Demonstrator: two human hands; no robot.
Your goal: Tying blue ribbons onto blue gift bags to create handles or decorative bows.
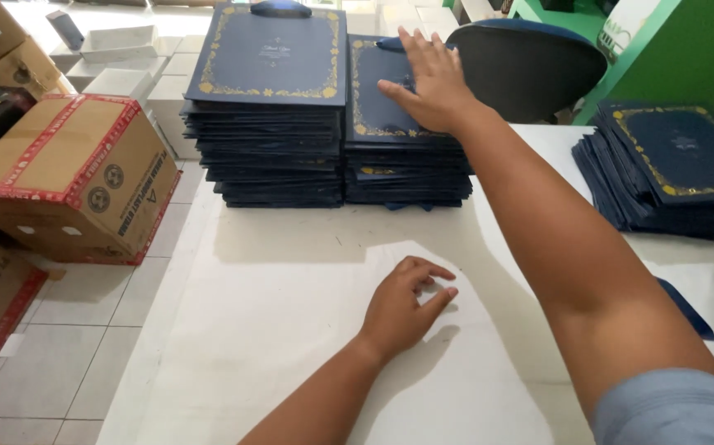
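The right hand (pixel 429 82) is reaching far across the white table (pixel 291 330) and lying flat, fingers spread, on the top navy folder with gold border (pixel 373 103) of the right-hand stack (pixel 406 169), pressing on it rather than gripping it. Just beside it, touching, the left-hand stack (pixel 270 148) of the same navy folders is standing slightly taller. The left hand (pixel 402 305) is resting on the bare table nearer the person, fingers loosely curled, holding nothing. A third pile of navy folders (pixel 670 169) is sitting well apart at the table's right edge, and a taped cardboard box (pixel 69 177) is sitting on the tiled floor to the left
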